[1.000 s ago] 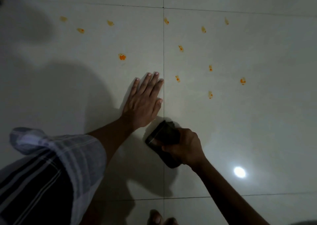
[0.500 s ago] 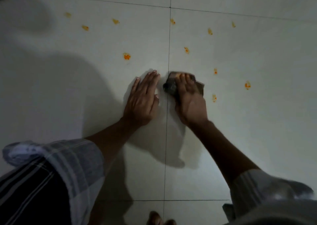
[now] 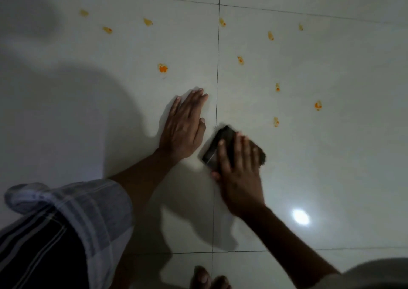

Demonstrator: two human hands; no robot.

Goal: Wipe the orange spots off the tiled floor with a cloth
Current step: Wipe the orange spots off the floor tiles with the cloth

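Note:
Several orange spots dot the pale tiled floor (image 3: 331,167); the nearest are one (image 3: 163,68) ahead of my left hand and others (image 3: 276,121), (image 3: 318,105) to the right. My left hand (image 3: 185,125) lies flat on the tile, fingers straight, just left of the grout line. Beside it my right hand (image 3: 238,174) presses a dark cloth (image 3: 215,148) onto the floor, fingers stretched over it. The cloth sits right of the grout line, short of the spots. Part of the cloth is hidden under my fingers.
A striped sleeve or garment (image 3: 66,222) fills the lower left. Toes (image 3: 209,277) show at the bottom edge. A bright lamp reflection (image 3: 300,216) shines on the tile at the right. My shadow darkens the left of the floor.
My right hand pushed the cloth forward over a spot beside the grout line, then drew it back toward me. That spot is gone. The left hand stayed flat.

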